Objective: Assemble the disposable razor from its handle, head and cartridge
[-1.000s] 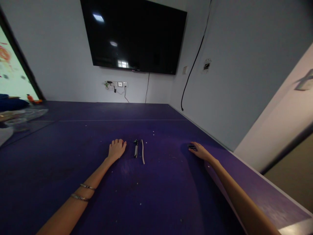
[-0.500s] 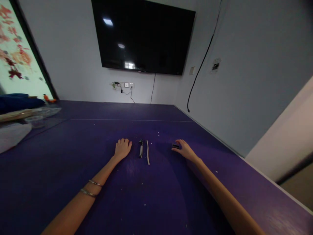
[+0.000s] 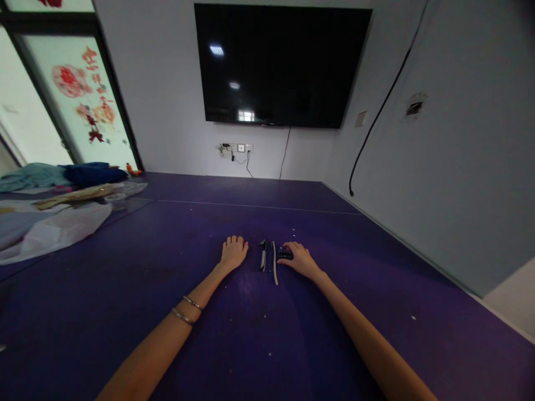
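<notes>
My left hand [image 3: 234,253] lies flat on the purple surface [image 3: 251,334], fingers extended and holding nothing. Just right of it is a slim razor-like thing [image 3: 263,259] with a dark head and a silvery handle. Beside that lies a thin, pale, slightly bent strip [image 3: 275,264]. Close to the strip's right side, my right hand [image 3: 301,260] grips a small black rectangular object [image 3: 286,254] between thumb and fingers. Its exact kind is too small to make out.
Plastic bags [image 3: 62,231] and folded cloths [image 3: 94,174] are heaped at the far left. A black cable [image 3: 371,133] hangs down the right wall. A large television [image 3: 284,67] is mounted above wall sockets [image 3: 241,148]. Small white specks dot the surface.
My right hand has moved left with the small black object, from well apart to right beside the pale strip. The left hand stays in place. The view has turned leftward.
</notes>
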A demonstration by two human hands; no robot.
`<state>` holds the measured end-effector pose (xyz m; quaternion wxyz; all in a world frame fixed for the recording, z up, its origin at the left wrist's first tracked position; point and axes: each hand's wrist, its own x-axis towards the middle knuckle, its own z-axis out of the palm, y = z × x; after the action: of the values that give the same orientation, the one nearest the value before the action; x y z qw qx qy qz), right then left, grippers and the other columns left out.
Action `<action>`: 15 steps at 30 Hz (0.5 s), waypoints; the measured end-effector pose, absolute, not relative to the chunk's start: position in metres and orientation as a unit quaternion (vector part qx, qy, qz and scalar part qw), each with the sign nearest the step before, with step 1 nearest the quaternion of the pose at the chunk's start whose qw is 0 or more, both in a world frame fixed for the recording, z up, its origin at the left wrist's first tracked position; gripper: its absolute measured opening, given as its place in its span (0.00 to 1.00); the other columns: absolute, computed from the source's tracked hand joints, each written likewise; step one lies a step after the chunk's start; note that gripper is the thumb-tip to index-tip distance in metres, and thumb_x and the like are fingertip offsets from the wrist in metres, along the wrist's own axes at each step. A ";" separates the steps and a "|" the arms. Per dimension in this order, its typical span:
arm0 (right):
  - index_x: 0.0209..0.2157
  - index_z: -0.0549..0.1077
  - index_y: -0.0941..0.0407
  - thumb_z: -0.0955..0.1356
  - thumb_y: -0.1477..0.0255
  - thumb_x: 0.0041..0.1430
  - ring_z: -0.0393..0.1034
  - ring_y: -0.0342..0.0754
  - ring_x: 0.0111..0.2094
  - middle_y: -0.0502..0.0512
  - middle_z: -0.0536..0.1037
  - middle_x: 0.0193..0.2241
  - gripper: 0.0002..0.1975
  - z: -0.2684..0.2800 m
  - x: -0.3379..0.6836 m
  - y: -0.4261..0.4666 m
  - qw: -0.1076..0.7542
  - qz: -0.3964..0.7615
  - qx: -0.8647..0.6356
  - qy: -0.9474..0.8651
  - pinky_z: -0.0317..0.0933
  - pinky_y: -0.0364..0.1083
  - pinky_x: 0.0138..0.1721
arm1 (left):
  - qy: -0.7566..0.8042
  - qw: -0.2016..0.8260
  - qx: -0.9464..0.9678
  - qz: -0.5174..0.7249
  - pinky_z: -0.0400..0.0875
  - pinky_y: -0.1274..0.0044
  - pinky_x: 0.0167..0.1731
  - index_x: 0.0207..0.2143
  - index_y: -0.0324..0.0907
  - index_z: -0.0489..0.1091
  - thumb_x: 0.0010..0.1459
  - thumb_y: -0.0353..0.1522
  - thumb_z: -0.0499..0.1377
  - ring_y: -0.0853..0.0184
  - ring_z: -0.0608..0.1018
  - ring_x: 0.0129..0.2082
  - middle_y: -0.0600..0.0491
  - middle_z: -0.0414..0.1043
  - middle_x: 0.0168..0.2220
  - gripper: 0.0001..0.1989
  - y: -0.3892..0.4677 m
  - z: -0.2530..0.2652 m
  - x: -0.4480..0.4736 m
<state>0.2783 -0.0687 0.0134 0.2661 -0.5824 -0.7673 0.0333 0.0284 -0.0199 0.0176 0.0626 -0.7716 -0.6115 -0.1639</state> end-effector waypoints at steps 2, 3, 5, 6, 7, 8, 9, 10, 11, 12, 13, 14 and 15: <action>0.46 0.66 0.52 0.68 0.54 0.47 0.63 0.54 0.44 0.57 0.71 0.41 0.26 0.013 0.276 -0.068 0.263 0.030 -0.585 -0.767 0.56 0.53 0.43 | -0.611 0.060 -0.773 -0.161 0.59 0.66 0.45 0.44 0.38 0.65 0.63 0.39 0.39 0.56 0.65 0.48 0.41 0.65 0.46 0.21 -0.020 0.018 0.028; 0.47 0.66 0.51 0.68 0.54 0.47 0.63 0.54 0.45 0.57 0.71 0.41 0.26 0.013 0.276 -0.068 0.263 0.030 -0.585 -0.767 0.56 0.53 0.43 | -0.609 0.059 -0.774 -0.162 0.59 0.66 0.45 0.44 0.37 0.65 0.63 0.39 0.39 0.55 0.65 0.48 0.40 0.65 0.46 0.21 -0.020 0.018 0.029; 0.47 0.66 0.51 0.68 0.54 0.47 0.63 0.54 0.45 0.57 0.71 0.42 0.26 0.012 0.276 -0.068 0.263 0.030 -0.587 -0.766 0.56 0.53 0.43 | -0.608 0.060 -0.775 -0.163 0.59 0.66 0.45 0.44 0.37 0.65 0.63 0.39 0.39 0.55 0.65 0.48 0.40 0.65 0.46 0.21 -0.020 0.018 0.029; 0.47 0.66 0.51 0.68 0.54 0.47 0.63 0.54 0.45 0.57 0.71 0.41 0.27 0.012 0.276 -0.068 0.263 0.030 -0.587 -0.765 0.56 0.53 0.43 | -0.608 0.061 -0.775 -0.163 0.59 0.66 0.45 0.44 0.37 0.65 0.63 0.39 0.39 0.55 0.65 0.48 0.40 0.65 0.46 0.21 -0.020 0.017 0.028; 0.47 0.67 0.51 0.68 0.54 0.47 0.63 0.54 0.45 0.57 0.71 0.41 0.26 0.011 0.277 -0.068 0.265 0.030 -0.587 -0.764 0.56 0.53 0.43 | -0.607 0.064 -0.775 -0.164 0.59 0.66 0.45 0.44 0.37 0.65 0.63 0.39 0.39 0.55 0.65 0.48 0.40 0.65 0.45 0.21 -0.020 0.017 0.028; 0.47 0.67 0.51 0.68 0.54 0.47 0.63 0.54 0.45 0.57 0.71 0.41 0.26 0.011 0.277 -0.068 0.268 0.029 -0.586 -0.764 0.56 0.53 0.44 | -0.607 0.067 -0.775 -0.165 0.59 0.66 0.44 0.43 0.37 0.66 0.63 0.39 0.39 0.55 0.65 0.47 0.40 0.65 0.45 0.21 -0.020 0.017 0.028; 0.46 0.67 0.52 0.68 0.54 0.47 0.63 0.54 0.45 0.57 0.71 0.42 0.26 0.010 0.278 -0.068 0.271 0.029 -0.584 -0.765 0.56 0.53 0.44 | -0.605 0.069 -0.776 -0.166 0.59 0.66 0.44 0.43 0.37 0.66 0.63 0.39 0.39 0.55 0.66 0.47 0.40 0.65 0.45 0.21 -0.020 0.016 0.028; 0.46 0.68 0.52 0.68 0.54 0.47 0.63 0.54 0.46 0.57 0.71 0.42 0.25 0.009 0.278 -0.068 0.275 0.028 -0.582 -0.765 0.56 0.53 0.44 | -0.603 0.071 -0.777 -0.166 0.59 0.66 0.44 0.43 0.37 0.66 0.62 0.39 0.40 0.55 0.66 0.47 0.40 0.65 0.45 0.20 -0.020 0.016 0.028; 0.45 0.68 0.52 0.68 0.54 0.48 0.62 0.54 0.46 0.57 0.71 0.42 0.25 0.008 0.279 -0.067 0.278 0.027 -0.581 -0.765 0.56 0.53 0.45 | -0.601 0.071 -0.778 -0.166 0.59 0.66 0.44 0.43 0.37 0.66 0.62 0.39 0.40 0.55 0.65 0.47 0.40 0.65 0.45 0.20 -0.020 0.016 0.028; 0.45 0.68 0.52 0.68 0.54 0.47 0.62 0.54 0.47 0.56 0.71 0.43 0.25 0.007 0.279 -0.067 0.281 0.027 -0.580 -0.764 0.56 0.54 0.45 | -0.601 0.070 -0.779 -0.165 0.59 0.66 0.44 0.43 0.37 0.66 0.62 0.39 0.40 0.55 0.65 0.47 0.40 0.65 0.45 0.20 -0.020 0.016 0.028; 0.44 0.69 0.52 0.68 0.54 0.47 0.62 0.54 0.47 0.56 0.71 0.43 0.24 0.005 0.280 -0.067 0.283 0.027 -0.579 -0.764 0.56 0.54 0.45 | -0.603 0.068 -0.778 -0.163 0.59 0.66 0.44 0.43 0.38 0.65 0.62 0.39 0.40 0.56 0.65 0.47 0.40 0.65 0.46 0.20 -0.020 0.016 0.028; 0.44 0.69 0.52 0.68 0.54 0.47 0.62 0.54 0.47 0.56 0.71 0.43 0.24 0.004 0.281 -0.066 0.285 0.029 -0.579 -0.764 0.56 0.54 0.46 | -0.606 0.066 -0.776 -0.161 0.59 0.66 0.45 0.44 0.38 0.65 0.62 0.39 0.40 0.56 0.65 0.48 0.40 0.65 0.46 0.20 -0.020 0.017 0.028; 0.44 0.69 0.52 0.68 0.54 0.47 0.63 0.54 0.47 0.56 0.71 0.43 0.24 0.003 0.282 -0.066 0.288 0.031 -0.577 -0.763 0.56 0.54 0.46 | -0.608 0.064 -0.775 -0.159 0.59 0.66 0.45 0.44 0.38 0.65 0.62 0.38 0.41 0.56 0.65 0.48 0.41 0.65 0.46 0.19 -0.020 0.017 0.028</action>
<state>0.2823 -0.0656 0.0033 0.2879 -0.5775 -0.7633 0.0314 0.0285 -0.0201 0.0170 0.0638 -0.7751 -0.6081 -0.1594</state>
